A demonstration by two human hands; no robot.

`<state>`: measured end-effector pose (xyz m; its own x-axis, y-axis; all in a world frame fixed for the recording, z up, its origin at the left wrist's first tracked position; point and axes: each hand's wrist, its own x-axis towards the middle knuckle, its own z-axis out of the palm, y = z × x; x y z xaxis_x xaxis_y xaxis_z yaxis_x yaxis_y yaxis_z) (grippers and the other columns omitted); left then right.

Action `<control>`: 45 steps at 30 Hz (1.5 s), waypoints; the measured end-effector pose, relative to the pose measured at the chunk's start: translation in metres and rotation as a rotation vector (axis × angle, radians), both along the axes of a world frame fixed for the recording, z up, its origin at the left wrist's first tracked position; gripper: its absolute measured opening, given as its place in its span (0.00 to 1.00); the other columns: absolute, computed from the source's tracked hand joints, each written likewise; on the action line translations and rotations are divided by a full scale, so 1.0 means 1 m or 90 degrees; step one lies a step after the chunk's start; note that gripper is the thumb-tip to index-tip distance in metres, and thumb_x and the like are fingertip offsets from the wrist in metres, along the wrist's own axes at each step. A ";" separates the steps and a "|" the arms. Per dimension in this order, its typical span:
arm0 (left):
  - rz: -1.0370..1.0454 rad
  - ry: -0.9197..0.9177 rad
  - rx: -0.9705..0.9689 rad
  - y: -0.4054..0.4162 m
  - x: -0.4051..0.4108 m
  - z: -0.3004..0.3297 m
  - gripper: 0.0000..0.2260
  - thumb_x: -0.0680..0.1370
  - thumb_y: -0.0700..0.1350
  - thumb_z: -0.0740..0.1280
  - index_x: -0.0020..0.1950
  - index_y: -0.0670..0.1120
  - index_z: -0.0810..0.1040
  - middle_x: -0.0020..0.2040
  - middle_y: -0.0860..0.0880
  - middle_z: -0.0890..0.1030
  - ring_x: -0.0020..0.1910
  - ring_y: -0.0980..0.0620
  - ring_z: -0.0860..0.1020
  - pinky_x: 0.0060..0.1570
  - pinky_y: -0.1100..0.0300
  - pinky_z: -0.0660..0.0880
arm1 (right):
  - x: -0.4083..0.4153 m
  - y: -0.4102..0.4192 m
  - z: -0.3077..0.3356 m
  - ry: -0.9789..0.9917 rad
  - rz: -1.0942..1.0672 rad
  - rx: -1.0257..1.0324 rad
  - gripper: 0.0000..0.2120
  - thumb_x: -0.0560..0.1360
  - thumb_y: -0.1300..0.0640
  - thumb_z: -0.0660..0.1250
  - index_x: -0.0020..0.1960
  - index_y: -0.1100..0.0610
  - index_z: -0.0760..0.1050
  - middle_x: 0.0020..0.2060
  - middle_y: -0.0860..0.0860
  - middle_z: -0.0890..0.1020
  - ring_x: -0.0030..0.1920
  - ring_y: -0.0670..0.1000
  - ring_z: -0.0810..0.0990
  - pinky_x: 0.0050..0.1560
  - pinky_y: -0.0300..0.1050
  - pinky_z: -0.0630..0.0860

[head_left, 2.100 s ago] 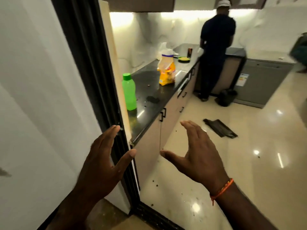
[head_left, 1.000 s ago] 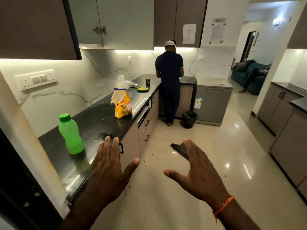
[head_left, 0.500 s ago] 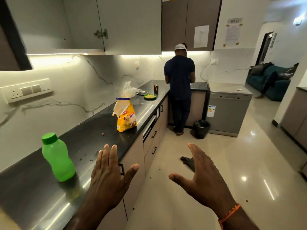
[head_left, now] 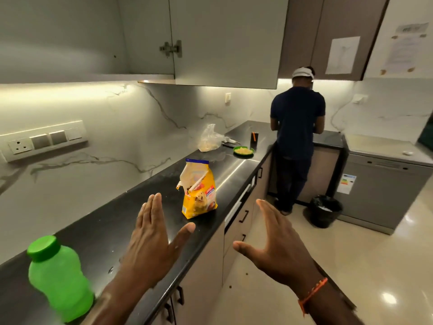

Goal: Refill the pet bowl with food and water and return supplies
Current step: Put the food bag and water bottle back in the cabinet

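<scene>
Head view: I'm holding left hand [head_left: 150, 245] and right hand [head_left: 276, 252] out with both grips apart, holding nothing. Food bag [head_left: 199, 191] is standing open-topped mid-desk [head_left: 112, 231], green bottle [head_left: 58, 277] nearer me, green bowl [head_left: 243, 151] further along, seemingly holding food. Water and returning supplies are looking undone.
</scene>
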<state>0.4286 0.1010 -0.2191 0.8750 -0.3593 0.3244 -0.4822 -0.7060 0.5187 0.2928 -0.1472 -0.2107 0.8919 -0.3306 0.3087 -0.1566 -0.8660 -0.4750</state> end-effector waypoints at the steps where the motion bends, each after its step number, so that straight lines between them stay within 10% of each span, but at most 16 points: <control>1: 0.007 0.000 -0.001 -0.005 0.013 0.002 0.50 0.73 0.77 0.51 0.83 0.51 0.35 0.84 0.51 0.39 0.83 0.52 0.39 0.78 0.56 0.43 | 0.019 -0.008 0.002 -0.005 0.012 -0.003 0.55 0.67 0.22 0.64 0.82 0.45 0.43 0.82 0.45 0.52 0.80 0.47 0.53 0.76 0.43 0.56; 15: 0.136 0.077 0.054 -0.110 0.184 -0.020 0.52 0.70 0.80 0.48 0.83 0.51 0.33 0.84 0.51 0.37 0.83 0.51 0.38 0.81 0.51 0.46 | 0.270 -0.135 -0.017 0.053 0.160 0.007 0.57 0.66 0.23 0.67 0.82 0.46 0.45 0.82 0.48 0.54 0.81 0.49 0.54 0.76 0.47 0.57; 29: 0.097 0.411 0.017 -0.164 0.312 -0.132 0.71 0.61 0.67 0.81 0.82 0.52 0.30 0.85 0.49 0.42 0.83 0.45 0.49 0.80 0.49 0.50 | 0.472 -0.199 -0.118 0.429 0.355 0.166 0.75 0.53 0.38 0.85 0.82 0.50 0.37 0.81 0.53 0.55 0.80 0.55 0.59 0.78 0.57 0.61; 36: 0.017 0.478 -0.196 -0.174 0.348 -0.185 0.72 0.59 0.56 0.87 0.77 0.66 0.29 0.79 0.56 0.66 0.76 0.54 0.68 0.74 0.56 0.69 | 0.517 -0.198 -0.181 0.449 0.422 0.294 0.64 0.54 0.47 0.88 0.79 0.46 0.52 0.66 0.48 0.78 0.61 0.47 0.82 0.62 0.52 0.80; 45: 0.018 0.437 -0.418 -0.190 0.343 -0.179 0.56 0.66 0.35 0.84 0.83 0.50 0.51 0.74 0.49 0.75 0.71 0.48 0.76 0.64 0.48 0.79 | 0.518 -0.188 -0.172 0.404 0.435 0.387 0.36 0.63 0.54 0.85 0.66 0.48 0.73 0.51 0.40 0.87 0.54 0.39 0.84 0.50 0.31 0.78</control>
<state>0.7717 -0.0889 -0.3978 0.9553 -0.2635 -0.1342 0.0881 -0.1794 0.9798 0.8108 -0.3351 -0.3830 0.8829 0.3486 -0.3146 -0.1010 -0.5134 -0.8522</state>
